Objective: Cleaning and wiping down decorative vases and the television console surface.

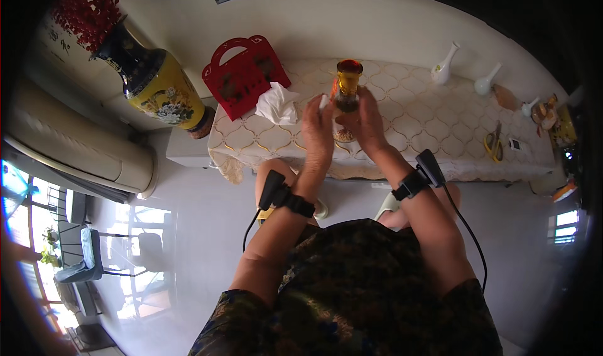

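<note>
An amber glass vase (348, 80) with a red rim stands upright before me on the patterned tablecloth (410, 106). My right hand (368, 123) is curved against its lower right side, near a patterned round base. On the other side, my left hand (319, 125) has a small white piece (324, 102) between its fingers, probably tissue or cloth. Crumpled white tissue (278, 104) lies left of that hand, against a red cut-out holder (245, 73) with a handle. Whether the left fingertips touch the glass is hidden.
A large yellow and dark blue floor vase (165, 87) with red sprays stands at left. Toward the right are a white bud vase (443, 68), a second one (485, 84), yellow-handled scissors (493, 144) and a small white device (517, 144). A blue-covered chair (92, 254) is at lower left.
</note>
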`<state>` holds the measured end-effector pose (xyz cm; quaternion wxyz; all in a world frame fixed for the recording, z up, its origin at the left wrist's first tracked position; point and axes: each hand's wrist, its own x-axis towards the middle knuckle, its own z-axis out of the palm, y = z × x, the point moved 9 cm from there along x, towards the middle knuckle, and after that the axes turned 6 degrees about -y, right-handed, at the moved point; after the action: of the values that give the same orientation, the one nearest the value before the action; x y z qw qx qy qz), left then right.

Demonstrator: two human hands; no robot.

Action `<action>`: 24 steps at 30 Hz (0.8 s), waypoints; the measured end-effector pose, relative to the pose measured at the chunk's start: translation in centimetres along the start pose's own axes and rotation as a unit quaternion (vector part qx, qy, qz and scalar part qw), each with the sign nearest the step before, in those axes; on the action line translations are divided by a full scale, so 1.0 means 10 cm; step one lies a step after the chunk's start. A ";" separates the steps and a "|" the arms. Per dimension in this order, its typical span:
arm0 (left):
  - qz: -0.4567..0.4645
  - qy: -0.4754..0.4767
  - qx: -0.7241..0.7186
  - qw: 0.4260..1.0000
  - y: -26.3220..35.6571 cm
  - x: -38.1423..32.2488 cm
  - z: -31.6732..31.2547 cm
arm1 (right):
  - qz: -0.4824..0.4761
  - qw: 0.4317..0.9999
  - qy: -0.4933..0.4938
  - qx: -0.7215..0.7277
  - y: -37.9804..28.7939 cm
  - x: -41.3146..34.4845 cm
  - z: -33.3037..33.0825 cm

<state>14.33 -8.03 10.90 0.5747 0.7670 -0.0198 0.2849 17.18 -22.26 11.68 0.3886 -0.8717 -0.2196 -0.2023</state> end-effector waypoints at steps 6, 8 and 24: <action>0.035 -0.028 0.017 0.999 0.01 0.01 0.25 | 0.077 0.994 -0.011 0.082 0.07 0.02 0.16; 0.058 -0.020 0.021 0.998 0.06 -0.01 0.22 | 0.044 0.998 -0.007 0.034 0.04 0.00 0.12; -0.141 -0.097 -0.135 0.976 0.05 0.29 0.42 | 0.019 0.998 0.006 0.067 0.05 -0.06 0.10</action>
<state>18.31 -11.04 11.95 0.7026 0.7014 -0.0050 0.1198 17.15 -21.94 10.50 0.4512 -0.8466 -0.2131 -0.1852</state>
